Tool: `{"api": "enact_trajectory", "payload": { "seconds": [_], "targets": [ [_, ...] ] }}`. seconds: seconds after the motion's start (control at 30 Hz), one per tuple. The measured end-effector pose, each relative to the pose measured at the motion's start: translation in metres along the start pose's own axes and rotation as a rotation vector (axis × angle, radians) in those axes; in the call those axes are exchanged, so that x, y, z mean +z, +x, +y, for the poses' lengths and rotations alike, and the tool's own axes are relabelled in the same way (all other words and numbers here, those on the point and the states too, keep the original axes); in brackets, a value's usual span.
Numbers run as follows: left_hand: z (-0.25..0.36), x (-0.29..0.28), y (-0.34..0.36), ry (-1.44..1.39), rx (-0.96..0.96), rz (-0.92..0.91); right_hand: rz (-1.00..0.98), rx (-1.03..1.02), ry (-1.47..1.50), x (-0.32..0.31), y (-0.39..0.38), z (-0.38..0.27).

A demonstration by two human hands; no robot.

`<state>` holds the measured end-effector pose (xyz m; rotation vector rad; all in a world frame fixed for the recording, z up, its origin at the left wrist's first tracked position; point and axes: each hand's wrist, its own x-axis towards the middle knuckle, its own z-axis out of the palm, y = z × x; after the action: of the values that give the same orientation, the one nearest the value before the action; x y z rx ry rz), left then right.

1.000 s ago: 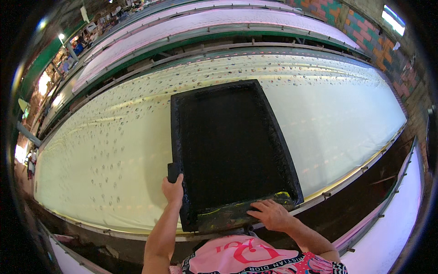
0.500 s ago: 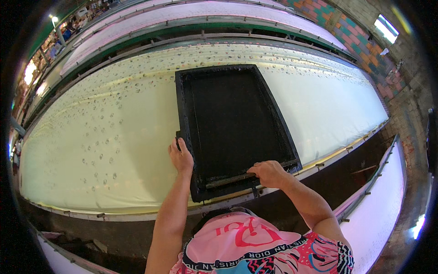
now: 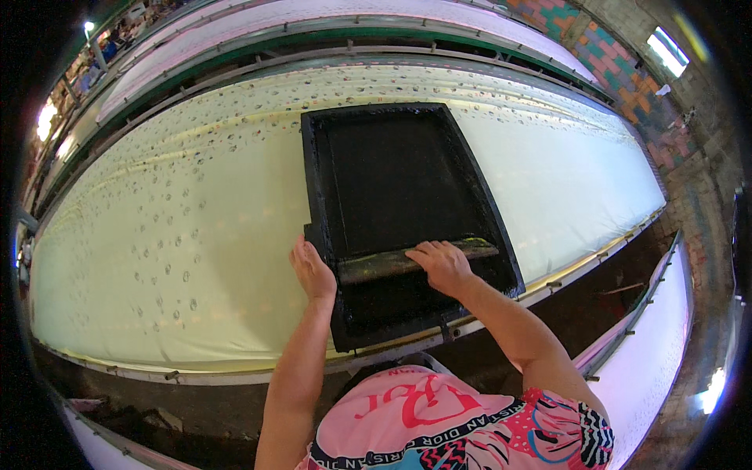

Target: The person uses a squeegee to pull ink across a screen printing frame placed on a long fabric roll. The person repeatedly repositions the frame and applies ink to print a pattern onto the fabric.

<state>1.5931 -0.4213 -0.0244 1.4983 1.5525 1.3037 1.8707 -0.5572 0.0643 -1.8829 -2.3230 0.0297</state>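
Note:
A black screen-printing frame (image 3: 376,109) lies on pale yellow cloth (image 3: 243,274) stretched over a long table. Its inside is dark and looks wet. At the frame's left side, my left hand (image 3: 314,271) is closed around the edge by a small black tab, its fingers partly hidden. My right hand (image 3: 443,266) grips the top of a wide squeegee (image 3: 374,266), which stands crosswise inside the frame in its nearer half. The squeegee's flat, smeared face shows on the near side of my fingers.
Small dark printed marks (image 3: 167,244) dot the cloth on the left and far side. A rail with pegs (image 3: 553,286) runs along the table's near edge. More long tables (image 3: 376,23) stand beyond, and another (image 3: 650,352) lies at the near right. A patterned brick wall (image 3: 619,66) rises at the far right.
My right hand has pushed the squeegee away from the frame's near end, and its broad face now shows. My left hand stays at the frame's left edge.

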Motion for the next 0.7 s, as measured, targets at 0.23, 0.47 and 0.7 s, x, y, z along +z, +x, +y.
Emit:
{"api": "enact_trajectory", "payload": {
  "seconds": [0.23,0.47,0.7],
  "targets": [
    [-0.003,-0.002,-0.004,0.004,0.047,0.02,-0.043,0.043,-0.007,0.01,0.134,0.072],
    [0.008,0.0,-0.006,0.095,0.042,0.022,-0.101,0.085,-0.063,0.009,0.262,0.146],
    [0.021,0.001,-0.003,0.189,0.016,0.045,-0.073,0.093,-0.083,0.02,0.361,0.21]
  ]
}}
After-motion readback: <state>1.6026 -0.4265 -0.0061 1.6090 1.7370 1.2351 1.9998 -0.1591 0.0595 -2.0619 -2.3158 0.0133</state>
